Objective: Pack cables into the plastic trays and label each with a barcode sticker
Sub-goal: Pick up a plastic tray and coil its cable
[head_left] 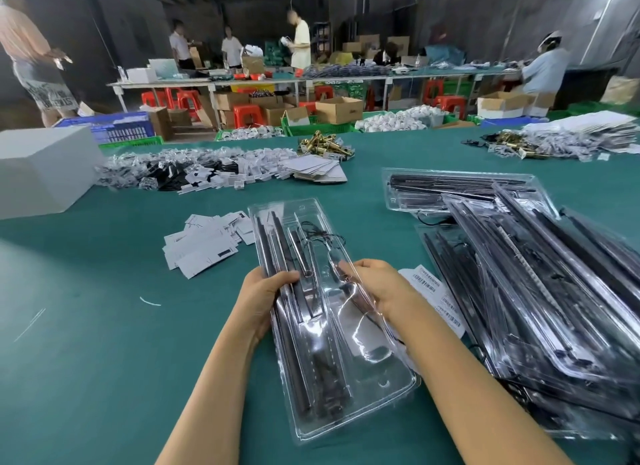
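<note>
L fingers (pixel 285 278) curl over the left edge of a clear plastic tray (pixel 353 388), grasping it w/ the thumb side under; the left hand (pixel 265 300) sits at about the tray's middle. R fingers (pixel 346 267) press on the tray's top face near its centre, and the right hand (pixel 377 286) grips the right edge, so both hands are closed on the same tray. The tray is long, lies lengthwise away from the person, far end resting on or just above the green desk (pixel 104 360); can't tell which. Inside it: dark rods (pixel 277 253) along the left channels and a thin black cable (pixel 318 236) looped near the far end.

Just right of the right hand, a strip of barcode stickers (pixel 438 300) lies on the desk, partly tucked under a big heap of filled trays (pixel 540 291) that fills the right side. Left of the held tray's far end, a loose pile of white cards (pixel 204 244). Further back, a long spread of small bagged parts (pixel 180 170), black & white mixed, w/ a stack of flat cards (pixel 318 168) at its right end and a bunch of brass fittings (pixel 325 144) behind. A white box (pixel 41 170) stands at the far left of the desk. Beyond, people stand at another long bench w/ red stools (pixel 247 114) and cardboard boxes (pixel 339 109) underneath.
</note>
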Demonstrator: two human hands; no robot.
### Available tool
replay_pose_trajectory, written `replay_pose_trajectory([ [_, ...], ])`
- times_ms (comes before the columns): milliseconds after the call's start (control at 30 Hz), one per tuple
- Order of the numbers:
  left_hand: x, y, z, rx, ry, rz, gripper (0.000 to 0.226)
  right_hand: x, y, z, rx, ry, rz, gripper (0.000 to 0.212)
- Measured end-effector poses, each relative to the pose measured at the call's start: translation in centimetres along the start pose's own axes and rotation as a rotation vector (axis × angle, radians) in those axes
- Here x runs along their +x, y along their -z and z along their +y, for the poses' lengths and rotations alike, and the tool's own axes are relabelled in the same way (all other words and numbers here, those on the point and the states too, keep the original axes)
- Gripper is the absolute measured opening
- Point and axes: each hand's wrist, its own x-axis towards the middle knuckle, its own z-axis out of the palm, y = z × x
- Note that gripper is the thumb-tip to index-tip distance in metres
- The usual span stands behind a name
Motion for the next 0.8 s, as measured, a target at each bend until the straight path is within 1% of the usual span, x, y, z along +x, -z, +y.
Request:
replay_pose_trajectory([
  [67, 0.2, 0.1, -0.1, 0.031, 0.002, 0.024, 0.024, -0.2, 0.4, -0.4, 0.141, -0.089, -0.085, 0.031],
  [100, 0.3, 0.2, -0.1, 0.031, 0.002, 0.035, 0.023, -0.4, 0.7, -0.6, 0.135, -0.106, -0.121, 0.035],
  [133, 0.3, 0.2, -0.1, 0.026, -0.002, 0.044, 0.022, -0.5, 1.0, -0.7, 0.075, -0.1, -0.143, 0.037],
  [167, 0.3, 0.2, -0.1, 0.018, -0.007, 0.049, 0.021, -0.7, 1.2, -0.8, -0.018, -0.074, -0.164, 0.034],
  [233, 0.1, 0.1, 0.0, -0.005, -0.017, 0.056, 0.023, -1.0, 1.4, -0.8, -0.183, 0.015, -0.173, 0.019],
  [267, 0.0, 0.0, 0.0, -0.033, -0.012, 0.059, 0.026, -0.9, 1.4, -0.6, -0.213, 0.062, -0.147, 0.015],
  [300, -0.1, 0.0, 0.0, -0.071, 0.001, 0.059, 0.03, -0.7, 1.3, -0.4, -0.205, 0.103, -0.109, 0.017],
  [333, -0.3, -0.1, 0.1, -0.122, 0.024, 0.051, 0.036, -0.6, 1.1, -0.3, -0.117, 0.121, -0.073, 0.019],
  [367, -0.4, -0.2, 0.2, -0.173, 0.053, 0.026, 0.042, -0.7, 0.9, -0.3, 0.02, 0.108, -0.053, 0.019],
  [433, -0.8, -0.3, 0.4, -0.221, 0.125, -0.085, 0.052, -0.7, 0.7, -0.3, 0.255, 0.075, -0.033, 0.014],
  [500, -1.2, -0.3, 0.6, -0.169, 0.157, -0.163, 0.051, -0.8, 0.8, -0.3, 0.276, 0.085, -0.003, 0.014],
  [567, -1.5, -0.5, 0.7, -0.125, 0.143, -0.137, 0.052, -1.0, 0.8, -0.2, 0.22, 0.114, 0.018, 0.013],
  [633, -1.6, -0.5, 0.8, -0.099, 0.109, -0.066, 0.055, -1.5, 0.9, -0.5, 0.046, 0.153, -0.005, 0.016],
  [667, -1.6, -0.4, 1.0, -0.102, 0.092, -0.033, 0.054, -1.9, 1.0, -0.7, -0.06, 0.162, -0.059, 0.023],
  [733, -1.5, 0.3, 1.3, -0.16, 0.073, 0.024, 0.045, -3.1, 1.7, -1.8, -0.167, 0.123, -0.236, 0.037],
  [800, -1.5, 1.2, 1.7, -0.211, 0.047, 0.076, 0.038, -4.5, 3.0, -2.7, -0.313, 0.129, -0.355, 0.044],
])
